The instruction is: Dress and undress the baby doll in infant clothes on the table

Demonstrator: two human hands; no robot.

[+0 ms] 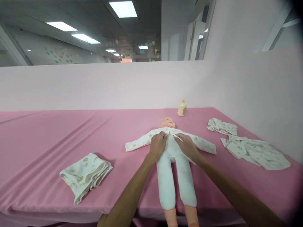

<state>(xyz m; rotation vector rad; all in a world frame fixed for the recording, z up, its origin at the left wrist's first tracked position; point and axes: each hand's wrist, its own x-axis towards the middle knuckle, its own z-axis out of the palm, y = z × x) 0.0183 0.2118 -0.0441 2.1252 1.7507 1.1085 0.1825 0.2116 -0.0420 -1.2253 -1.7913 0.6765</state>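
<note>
A baby doll (176, 151) with a white cloth body lies on its back, head away from me and feet at the near edge. Its arms are spread inside the sleeves of a white baby shirt (139, 143) printed with small bears. Over the chest, my left hand (158, 145) pinches the shirt's front edge on the left side. My right hand (186, 145) is closed on the opposite front edge. Between the two hands the shirt front is parted and the white chest shows. The fingertips are partly hidden by the cloth.
A pink sheet (123, 186) covers the table. On the left lies a folded printed cloth (87, 173). Two crumpled white garments, a smaller one (222, 126) and a larger one (258, 153), lie at the right. Behind the doll's head stands a cream pump bottle (182, 108) by the wall.
</note>
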